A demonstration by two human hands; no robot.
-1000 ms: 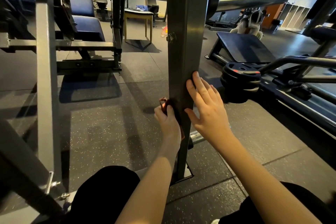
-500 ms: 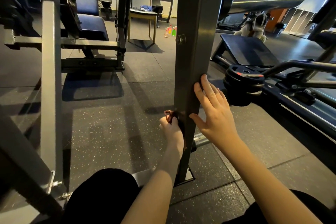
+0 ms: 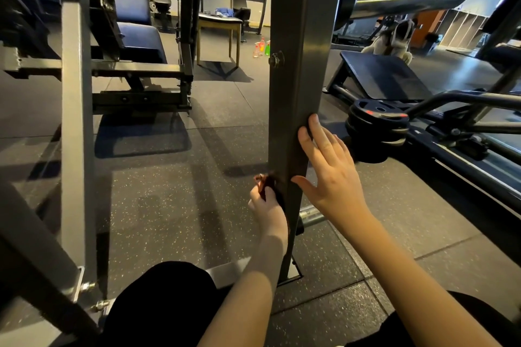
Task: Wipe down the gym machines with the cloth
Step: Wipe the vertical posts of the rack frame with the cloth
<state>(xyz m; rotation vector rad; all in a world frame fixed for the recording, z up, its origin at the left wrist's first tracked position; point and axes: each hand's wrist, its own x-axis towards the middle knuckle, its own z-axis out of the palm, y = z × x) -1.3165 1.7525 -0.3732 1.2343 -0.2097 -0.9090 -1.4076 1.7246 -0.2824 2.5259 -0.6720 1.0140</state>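
While the left hand (image 3: 267, 207) grips the dark reddish cloth (image 3: 267, 184), bunched against the left face of the grey upright post (image 3: 293, 87) low down near its foot, the right hand (image 3: 331, 175) lies flat on the post's front and right edge, fingers straight and a little spread, thumb out to the side, holding nothing; it looks to be steadying the person, who is down close to the rubber floor (image 3: 158, 205). Most of the cloth is hidden inside the fist, so only a small wad meets the metal; a stroke made this way could leave unwiped strips along the face. Higher on the same edge a bolt head (image 3: 276, 58) sticks out; a long upward pass could snag the fabric there or scrape a knuckle. Just behind the post, beside the left wrist, a short chrome peg (image 3: 310, 215) juts out; a hurried downward stroke could knock the hand against it. The bare right palm may also smear whatever part of the post it rests on.
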